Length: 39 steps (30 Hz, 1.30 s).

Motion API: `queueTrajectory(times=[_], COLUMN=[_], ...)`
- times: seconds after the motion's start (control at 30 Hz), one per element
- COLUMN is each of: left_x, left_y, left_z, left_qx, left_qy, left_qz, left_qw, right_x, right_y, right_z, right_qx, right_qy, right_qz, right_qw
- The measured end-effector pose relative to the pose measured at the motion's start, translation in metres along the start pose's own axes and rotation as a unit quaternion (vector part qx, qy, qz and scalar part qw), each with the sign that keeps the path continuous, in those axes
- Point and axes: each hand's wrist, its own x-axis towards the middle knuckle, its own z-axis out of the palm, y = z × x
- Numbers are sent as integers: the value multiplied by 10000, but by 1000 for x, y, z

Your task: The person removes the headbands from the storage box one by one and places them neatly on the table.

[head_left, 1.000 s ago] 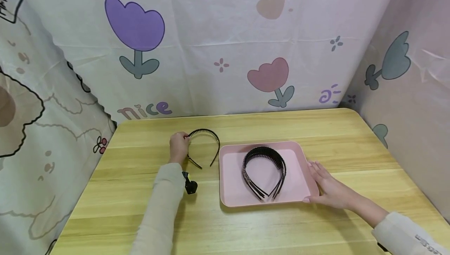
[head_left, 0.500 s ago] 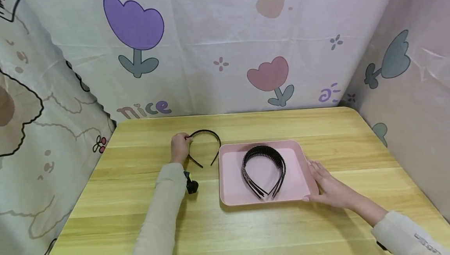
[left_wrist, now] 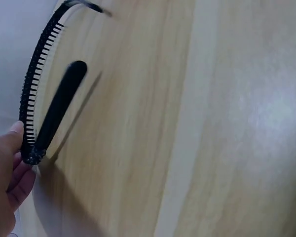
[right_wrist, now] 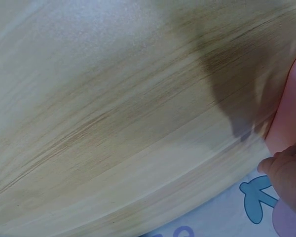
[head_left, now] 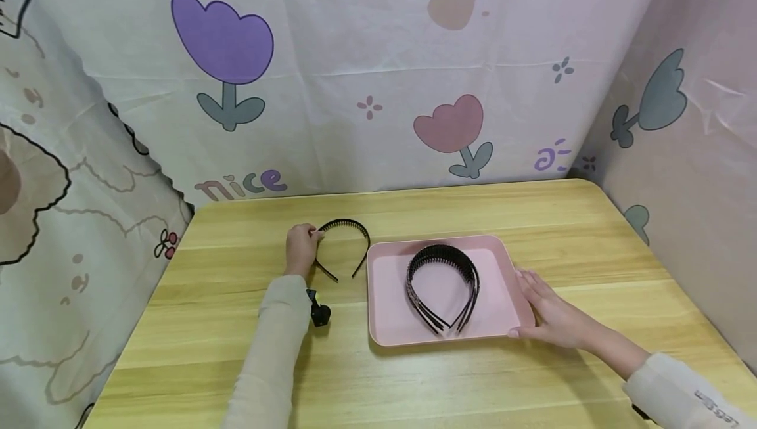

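Observation:
At the left of the table in the head view, my left hand (head_left: 301, 248) pinches a black toothed headband (head_left: 343, 221) by the side of its arc. The left wrist view shows the thumb and fingers on the headband (left_wrist: 39, 64), its comb teeth pointing inward and its surface beaded. To the right lies a pink tray (head_left: 499, 284) holding several black headbands (head_left: 443, 255), stacked together with their ends crossing. My right hand (head_left: 552, 317) rests along the tray's right wall, fingers extended and thumb at the near corner. In the right wrist view only part of that hand (right_wrist: 288, 173) shows.
A light wooden table (head_left: 414, 389) carries everything. Behind it hangs a white cloth (head_left: 331, 133) printed with flowers, and cloth also covers both sides. A small black wrist camera (head_left: 320, 314) sits at the left cuff.
My left hand shifted very slightly right with the headband, then back a little. The right hand and tray have stayed put; the head view drifts slightly.

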Motion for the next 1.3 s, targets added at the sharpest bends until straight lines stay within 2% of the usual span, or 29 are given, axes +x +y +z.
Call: queueTrajectory(times=[0.33,0.6,0.87,1.1,1.3], left_x=[1,-9,-23,-39,-54], left_y=[5,35,60,82,98], left_z=[-12,-22,-17,-7,0], left_qx=[-126,-576,-1169,-1537,-1705], left_qy=[368,172,278,66,-135], left_qz=[508,496,955,1058,1099], left_qw=[9980,9970,9882,9824,9791], right_x=[0,1,1,1,0], right_y=[-1,0,1,1,1], right_z=[0,1,1,1,0], right_qx=[-14,37,-22,76,80], right_qy=[55,-19,102,-43,22], right_qz=[-107,-55,-208,-64,-162], right_qw=[9999,10000,9997,9999,9998])
